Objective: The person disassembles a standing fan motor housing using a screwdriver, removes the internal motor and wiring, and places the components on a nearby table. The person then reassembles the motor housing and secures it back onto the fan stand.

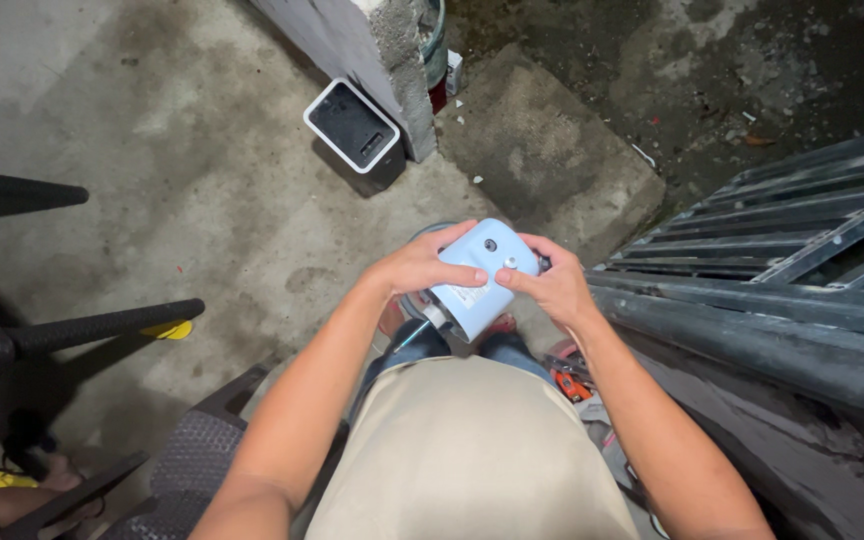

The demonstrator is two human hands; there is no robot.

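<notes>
Stained grey concrete floor [182, 150], outdoors or a yard at night, person seated and looking down over a beige shirt [472, 450]. Dark metal gate frame [772, 300] lies along the right side, bars running away to upper right. Black wicker chair arms [102, 325] at left, with yellow scraps under them. Concrete wall corner [392, 60] at top centre, and a white-rimmed black box [354, 125] leaning against its base. Light blue motor housing [480, 280], rounded, with a dark hole and small knob on its upper face and a label on the side, sits in mid-air above the knees, centre frame, a short shaft sticking out of its lower left. Left hand [422, 268] wraps the left side, fingers curled closed over the top edge. Right hand [550, 285] cups the right side, thumb pressed on the face near the knob, fingers closed round the back. Both grips look firm. Judgement: turning or inspecting goes best with one hand bracing the body steady while the other thumb works the knob, keeping the shaft clear of the shirt. Orange-handled tool [574, 385] lies by the right thigh, partly hidden.
</notes>
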